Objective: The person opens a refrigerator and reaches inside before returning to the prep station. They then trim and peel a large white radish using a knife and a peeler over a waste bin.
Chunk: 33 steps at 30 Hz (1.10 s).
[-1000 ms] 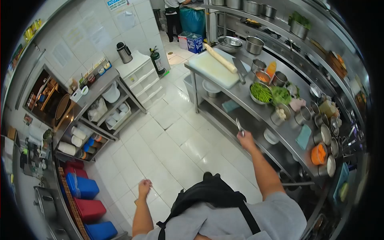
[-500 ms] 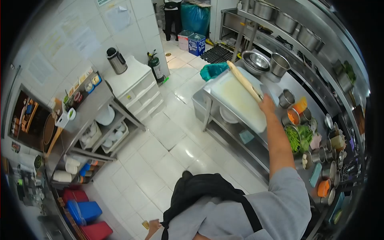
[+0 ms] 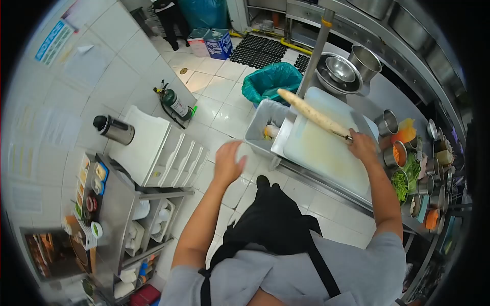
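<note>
In the head view, the right hand [image 3: 363, 146] closes around a slim metal tool [image 3: 340, 134] by the long pale root [image 3: 312, 112], which lies across the cutting board [image 3: 324, 159] on the steel counter [image 3: 395, 96]. The left hand [image 3: 228, 161], thumb and fingers apart, is empty over the tiled floor [image 3: 223, 116], between the counter and the white drawer unit [image 3: 139, 133].

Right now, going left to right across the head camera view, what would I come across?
Steel flask → fire extinguisher → left hand → long pale root vegetable → right hand → metal pot of orange pieces.
</note>
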Each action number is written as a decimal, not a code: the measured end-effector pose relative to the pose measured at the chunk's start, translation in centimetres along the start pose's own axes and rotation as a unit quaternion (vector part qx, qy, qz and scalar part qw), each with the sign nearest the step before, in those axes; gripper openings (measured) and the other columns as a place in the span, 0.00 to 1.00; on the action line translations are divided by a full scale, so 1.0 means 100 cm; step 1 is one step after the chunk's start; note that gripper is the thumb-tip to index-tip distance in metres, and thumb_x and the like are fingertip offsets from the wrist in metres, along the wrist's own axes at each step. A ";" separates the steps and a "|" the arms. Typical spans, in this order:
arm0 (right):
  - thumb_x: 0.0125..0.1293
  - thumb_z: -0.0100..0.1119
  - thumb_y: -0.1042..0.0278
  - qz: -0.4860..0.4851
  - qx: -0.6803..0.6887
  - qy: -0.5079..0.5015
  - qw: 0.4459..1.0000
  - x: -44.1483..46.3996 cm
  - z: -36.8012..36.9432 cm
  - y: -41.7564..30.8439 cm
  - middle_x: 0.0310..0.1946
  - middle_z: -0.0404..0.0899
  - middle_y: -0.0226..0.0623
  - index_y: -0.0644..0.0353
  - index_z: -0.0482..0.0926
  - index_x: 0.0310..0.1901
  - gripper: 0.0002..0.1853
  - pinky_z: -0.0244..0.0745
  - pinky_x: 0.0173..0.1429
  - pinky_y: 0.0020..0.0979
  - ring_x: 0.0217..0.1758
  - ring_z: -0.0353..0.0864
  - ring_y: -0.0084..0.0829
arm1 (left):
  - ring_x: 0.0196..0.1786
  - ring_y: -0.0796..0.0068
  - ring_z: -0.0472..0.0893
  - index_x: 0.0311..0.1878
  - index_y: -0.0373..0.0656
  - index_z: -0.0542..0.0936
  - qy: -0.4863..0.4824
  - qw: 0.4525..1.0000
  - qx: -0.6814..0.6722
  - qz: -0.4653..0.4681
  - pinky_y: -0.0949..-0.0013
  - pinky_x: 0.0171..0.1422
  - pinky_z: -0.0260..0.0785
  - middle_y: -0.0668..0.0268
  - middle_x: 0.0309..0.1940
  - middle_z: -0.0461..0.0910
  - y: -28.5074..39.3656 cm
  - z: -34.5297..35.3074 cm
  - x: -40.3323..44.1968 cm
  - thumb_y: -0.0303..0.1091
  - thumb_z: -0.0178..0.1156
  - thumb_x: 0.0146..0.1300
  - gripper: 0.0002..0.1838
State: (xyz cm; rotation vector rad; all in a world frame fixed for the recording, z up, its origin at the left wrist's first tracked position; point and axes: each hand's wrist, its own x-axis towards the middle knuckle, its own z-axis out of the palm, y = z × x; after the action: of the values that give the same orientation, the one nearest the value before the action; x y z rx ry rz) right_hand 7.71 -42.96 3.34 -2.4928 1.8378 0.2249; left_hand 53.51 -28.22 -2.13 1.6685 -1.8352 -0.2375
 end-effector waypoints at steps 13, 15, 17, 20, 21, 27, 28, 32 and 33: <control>0.53 0.63 0.70 -0.071 0.045 -0.019 0.996 0.125 -0.055 -0.197 0.42 0.80 0.36 0.50 0.79 0.52 0.21 0.79 0.39 0.44 0.36 0.83 0.44 | 0.53 0.50 0.80 0.60 0.46 0.71 -0.500 0.861 0.024 0.089 0.51 0.58 0.71 0.50 0.49 0.81 -0.099 0.056 0.209 0.36 0.70 0.45 0.35; 0.54 0.64 0.67 -0.010 0.128 0.068 0.989 0.138 -0.064 -0.228 0.42 0.80 0.36 0.51 0.78 0.52 0.20 0.79 0.39 0.44 0.37 0.84 0.44 | 0.42 0.48 0.82 0.57 0.45 0.71 -0.480 0.865 -0.106 0.101 0.53 0.51 0.74 0.48 0.37 0.81 -0.142 0.032 0.228 0.35 0.71 0.44 0.34; 0.57 0.67 0.63 0.067 0.282 0.189 0.938 0.162 -0.066 -0.265 0.42 0.82 0.37 0.52 0.78 0.52 0.20 0.79 0.40 0.44 0.38 0.85 0.42 | 0.34 0.56 0.82 0.57 0.43 0.70 -0.521 0.830 -0.201 0.002 0.57 0.41 0.75 0.52 0.34 0.80 -0.183 0.011 0.244 0.32 0.70 0.44 0.33; 0.60 0.68 0.52 0.286 0.443 0.045 0.848 0.183 -0.062 -0.317 0.43 0.83 0.45 0.58 0.74 0.56 0.27 0.77 0.43 0.37 0.40 0.84 0.36 | 0.22 0.70 0.79 0.57 0.39 0.67 -0.542 0.764 -0.326 -0.126 0.65 0.23 0.74 0.61 0.28 0.74 -0.230 -0.004 0.271 0.25 0.66 0.46 0.32; 0.62 0.65 0.47 0.247 0.450 0.136 0.847 0.188 -0.027 -0.334 0.39 0.82 0.48 0.60 0.73 0.57 0.29 0.76 0.45 0.40 0.39 0.83 0.40 | 0.21 0.67 0.78 0.59 0.41 0.64 -0.557 0.718 -0.362 -0.208 0.63 0.21 0.73 0.61 0.27 0.73 -0.233 -0.014 0.282 0.22 0.63 0.47 0.32; 0.67 0.58 0.56 0.251 0.517 0.118 0.810 0.210 0.030 -0.418 0.44 0.81 0.54 0.63 0.74 0.54 0.21 0.74 0.52 0.46 0.48 0.81 0.52 | 0.21 0.64 0.78 0.60 0.42 0.62 -0.592 0.661 -0.386 -0.254 0.62 0.21 0.74 0.57 0.30 0.75 -0.274 -0.023 0.323 0.21 0.59 0.53 0.30; 0.66 0.59 0.58 0.263 0.503 0.117 0.815 0.213 0.027 -0.423 0.43 0.81 0.53 0.62 0.74 0.53 0.19 0.75 0.50 0.46 0.46 0.82 0.51 | 0.22 0.64 0.79 0.59 0.41 0.63 -0.605 0.622 -0.422 -0.264 0.63 0.22 0.74 0.57 0.31 0.76 -0.274 -0.026 0.328 0.22 0.59 0.54 0.28; 0.64 0.61 0.61 0.261 0.524 0.179 0.791 0.216 0.025 -0.435 0.43 0.82 0.50 0.63 0.76 0.52 0.19 0.76 0.49 0.42 0.45 0.82 0.48 | 0.24 0.65 0.80 0.54 0.39 0.69 -0.650 0.620 -0.349 -0.266 0.64 0.26 0.76 0.57 0.33 0.79 -0.271 -0.032 0.350 0.23 0.60 0.55 0.22; 0.64 0.62 0.61 0.251 0.503 0.224 0.796 0.217 0.032 -0.432 0.43 0.82 0.49 0.63 0.77 0.52 0.19 0.76 0.49 0.41 0.45 0.83 0.47 | 0.25 0.66 0.80 0.51 0.38 0.71 -0.651 0.666 -0.297 -0.210 0.64 0.26 0.76 0.58 0.32 0.78 -0.278 -0.021 0.351 0.23 0.60 0.55 0.19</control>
State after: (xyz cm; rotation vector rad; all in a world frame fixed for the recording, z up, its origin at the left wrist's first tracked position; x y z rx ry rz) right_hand 54.81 -50.26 -5.25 -1.3424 1.9251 -1.1191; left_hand 78.03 -65.71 -3.67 1.3718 -1.6889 -2.4628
